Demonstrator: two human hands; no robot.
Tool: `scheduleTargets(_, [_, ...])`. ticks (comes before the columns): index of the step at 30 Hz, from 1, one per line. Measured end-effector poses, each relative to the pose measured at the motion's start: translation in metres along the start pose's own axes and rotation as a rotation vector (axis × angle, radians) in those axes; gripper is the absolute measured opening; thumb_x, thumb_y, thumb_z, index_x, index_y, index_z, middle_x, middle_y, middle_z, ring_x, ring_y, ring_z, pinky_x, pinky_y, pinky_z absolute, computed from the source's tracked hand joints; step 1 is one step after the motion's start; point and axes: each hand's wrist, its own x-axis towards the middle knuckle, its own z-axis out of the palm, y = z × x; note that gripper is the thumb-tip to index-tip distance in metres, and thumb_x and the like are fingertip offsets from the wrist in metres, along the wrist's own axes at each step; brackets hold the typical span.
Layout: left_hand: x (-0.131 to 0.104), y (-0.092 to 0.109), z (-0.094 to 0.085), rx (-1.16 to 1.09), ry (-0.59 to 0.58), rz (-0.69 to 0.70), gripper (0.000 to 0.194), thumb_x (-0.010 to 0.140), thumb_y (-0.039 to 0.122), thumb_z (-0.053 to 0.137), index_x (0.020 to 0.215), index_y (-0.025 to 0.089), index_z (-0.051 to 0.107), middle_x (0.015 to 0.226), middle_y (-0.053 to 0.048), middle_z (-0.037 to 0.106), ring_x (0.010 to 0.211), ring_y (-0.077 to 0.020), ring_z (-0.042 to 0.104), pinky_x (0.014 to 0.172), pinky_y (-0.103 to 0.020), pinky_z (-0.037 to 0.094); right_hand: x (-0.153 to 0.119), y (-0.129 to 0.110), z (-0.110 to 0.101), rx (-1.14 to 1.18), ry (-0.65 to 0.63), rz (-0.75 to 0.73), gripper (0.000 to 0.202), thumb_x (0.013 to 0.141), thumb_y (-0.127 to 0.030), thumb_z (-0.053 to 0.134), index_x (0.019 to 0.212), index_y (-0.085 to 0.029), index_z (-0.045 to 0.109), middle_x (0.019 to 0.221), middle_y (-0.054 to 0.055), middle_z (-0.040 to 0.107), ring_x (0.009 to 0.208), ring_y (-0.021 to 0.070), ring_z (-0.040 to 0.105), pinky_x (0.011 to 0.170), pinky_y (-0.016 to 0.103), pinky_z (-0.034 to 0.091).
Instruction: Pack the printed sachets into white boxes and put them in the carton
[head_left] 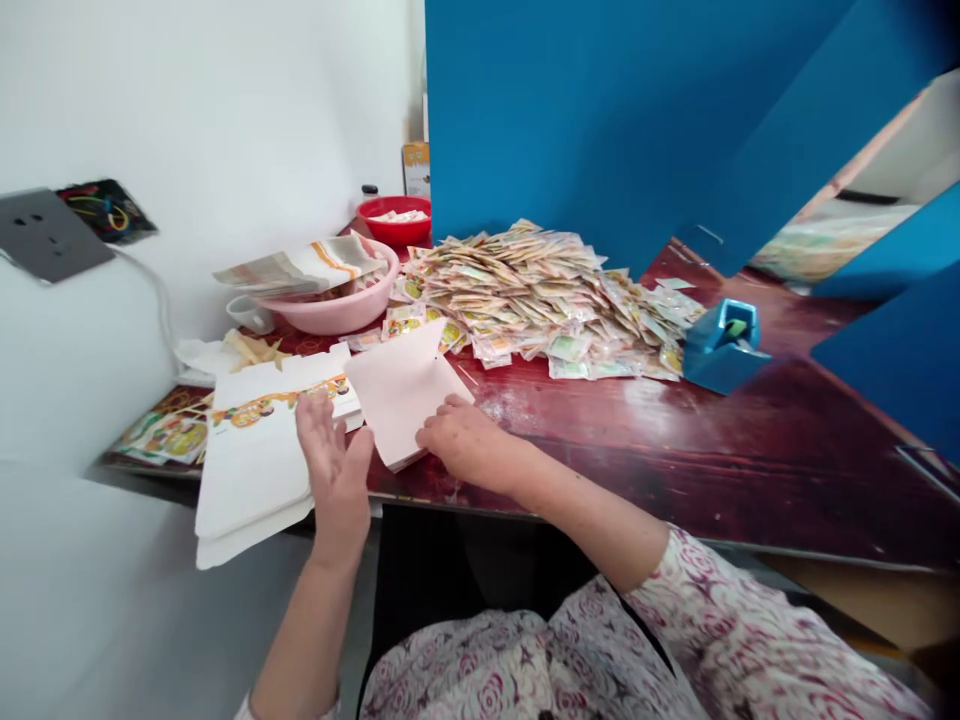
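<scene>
1. Right now two bare hands are at work at the near edge of the dark red counter (675, 440), both over flat cardboard.
2. One pink-white folded carton (401, 392) lies at the counter's edge, with one flap standing up at its 12 o'clock side. The right hand (469, 440) rests palm down on its 4 o'clock corner, fingers pressed together and curled onto the card.
3. The left hand (334, 470) stands on its edge just at 9 o'clock of that carton, fingers straight and held together, thumb apart, touching the stack of flat printed cartons (259, 460). That stack hangs over the counter's edge; how many sheets are in it I cannot tell.
4. At 12 o'clock of the hands lies one big heap of small printed sachets (547, 295), far too many to count.
5. At 11 o'clock I count two bowls: one pink basin (337, 310) with folded printed sheets across it, and behind it one red bowl (394, 222) holding something pale.
6. One small white cup (250, 315) sits just at 9 o'clock of the pink basin.
7. At 2 o'clock one blue tape dispenser (721, 345) stands beside the heap's edge, well apart from both hands.
8. On the white wall at 9 o'clock hangs one grey socket plate (49, 235) with one cable running down from it.
9. Two blue panels (600, 120) rise behind the heap at 12 to 2 o'clock.
</scene>
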Motion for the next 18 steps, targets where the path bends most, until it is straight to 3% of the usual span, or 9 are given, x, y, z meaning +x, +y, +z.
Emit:
scheduleTargets(3, [0.024, -0.005, 0.008, 0.015, -0.071, -0.092, 0.085, 0.082, 0.04, 0.073, 0.153, 0.031, 0.027, 0.151, -0.014, 0.046, 0.138, -0.0262, 0.049, 0.116, -0.046, 0.04, 0.011, 0.002, 0.014, 0.043, 0.075, -0.038, 0.033, 0.089, -0.011, 0.053, 0.098, -0.033, 0.075, 0.1, 0.002, 0.076, 0.101, 0.0258, 0.069, 0.114, 0.047, 0.041])
scheduleTargets(5, [0.039, -0.009, 0.014, 0.107, -0.097, -0.164, 0.065, 0.082, 0.039, 0.07, 0.141, 0.025, 0.045, 0.133, -0.014, 0.06, 0.12, -0.0275, 0.061, 0.106, -0.047, 0.048, 0.011, 0.008, 0.024, 0.114, 0.145, -0.057, 0.043, 0.087, -0.009, 0.053, 0.113, -0.037, 0.072, 0.122, -0.003, 0.072, 0.12, 0.0226, 0.063, 0.119, 0.042, 0.037])
scheduleTargets(7, [0.05, -0.012, 0.016, 0.303, -0.067, -0.179, 0.037, 0.084, 0.04, 0.063, 0.116, 0.02, 0.062, 0.111, -0.01, 0.067, 0.104, -0.0274, 0.064, 0.101, -0.049, 0.049, 0.006, 0.019, 0.032, 0.146, 0.257, -0.061, 0.046, 0.09, -0.011, 0.05, 0.127, -0.035, 0.066, 0.141, -0.003, 0.061, 0.135, 0.0191, 0.053, 0.121, 0.038, 0.035])
scheduleTargets(10, [0.058, -0.01, 0.013, 0.532, 0.012, -0.126, 0.022, 0.087, 0.04, 0.055, 0.092, 0.02, 0.064, 0.092, -0.004, 0.065, 0.097, -0.0267, 0.061, 0.101, -0.05, 0.047, -0.01, 0.047, 0.032, 0.143, 0.475, 0.011, 0.043, 0.098, -0.017, 0.04, 0.132, -0.029, 0.064, 0.144, 0.001, 0.059, 0.139, 0.0168, 0.049, 0.123, 0.039, 0.031])
scheduleTargets(12, [0.058, -0.007, 0.009, 0.547, 0.005, -0.088, 0.026, 0.088, 0.041, 0.055, 0.102, 0.021, 0.065, 0.1, -0.005, 0.066, 0.104, -0.0276, 0.06, 0.103, -0.049, 0.046, -0.019, 0.076, 0.028, 0.117, 0.589, 0.158, 0.043, 0.098, -0.017, 0.039, 0.132, -0.025, 0.064, 0.142, 0.005, 0.061, 0.138, 0.019, 0.05, 0.122, 0.045, 0.032])
scheduleTargets(14, [0.054, -0.003, 0.006, 0.518, 0.0, -0.051, 0.039, 0.089, 0.042, 0.058, 0.123, 0.024, 0.061, 0.119, -0.007, 0.064, 0.115, -0.0291, 0.058, 0.107, -0.05, 0.043, -0.025, 0.112, 0.022, 0.068, 0.618, 0.389, 0.044, 0.096, -0.015, 0.043, 0.133, -0.022, 0.064, 0.146, 0.009, 0.057, 0.14, 0.024, 0.046, 0.119, 0.05, 0.034])
scheduleTargets(16, [0.047, 0.001, 0.004, 0.507, 0.029, 0.013, 0.052, 0.089, 0.042, 0.061, 0.138, 0.025, 0.052, 0.136, -0.01, 0.057, 0.126, -0.0307, 0.053, 0.112, -0.051, 0.04, -0.026, 0.149, 0.019, 0.025, 0.517, 0.641, 0.047, 0.092, -0.014, 0.048, 0.137, -0.02, 0.062, 0.153, 0.014, 0.048, 0.144, 0.0311, 0.04, 0.116, 0.056, 0.035])
scheduleTargets(18, [0.035, 0.009, 0.003, 0.522, 0.079, 0.147, 0.059, 0.09, 0.038, 0.064, 0.145, 0.026, 0.047, 0.145, -0.011, 0.051, 0.135, -0.0318, 0.048, 0.118, -0.052, 0.035, -0.025, 0.181, 0.02, 0.006, 0.358, 0.783, 0.051, 0.091, -0.014, 0.05, 0.141, -0.021, 0.059, 0.157, 0.016, 0.042, 0.144, 0.037, 0.039, 0.112, 0.059, 0.038])
